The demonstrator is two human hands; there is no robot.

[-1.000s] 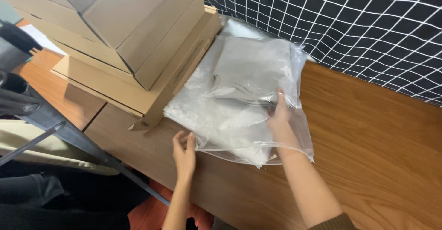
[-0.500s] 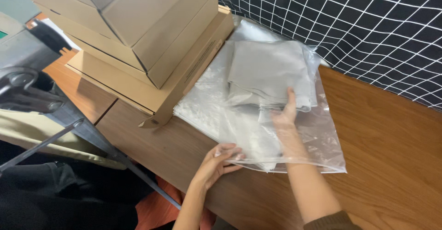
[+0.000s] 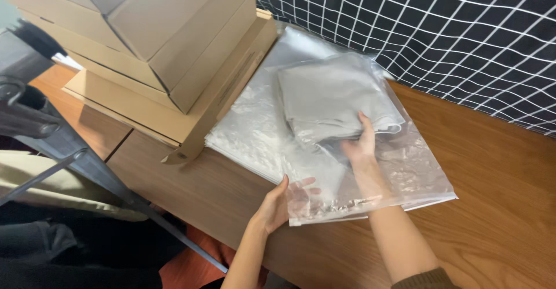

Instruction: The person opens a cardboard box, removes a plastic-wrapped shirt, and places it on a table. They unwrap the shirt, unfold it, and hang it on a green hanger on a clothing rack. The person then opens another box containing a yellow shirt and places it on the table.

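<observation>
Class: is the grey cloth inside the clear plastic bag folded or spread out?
Folded: the grey cloth shows layered edges inside the clear plastic bag, under the right hand.

Stacked cardboard boxes (image 3: 156, 51), checked cloth (image 3: 440, 28)
</observation>
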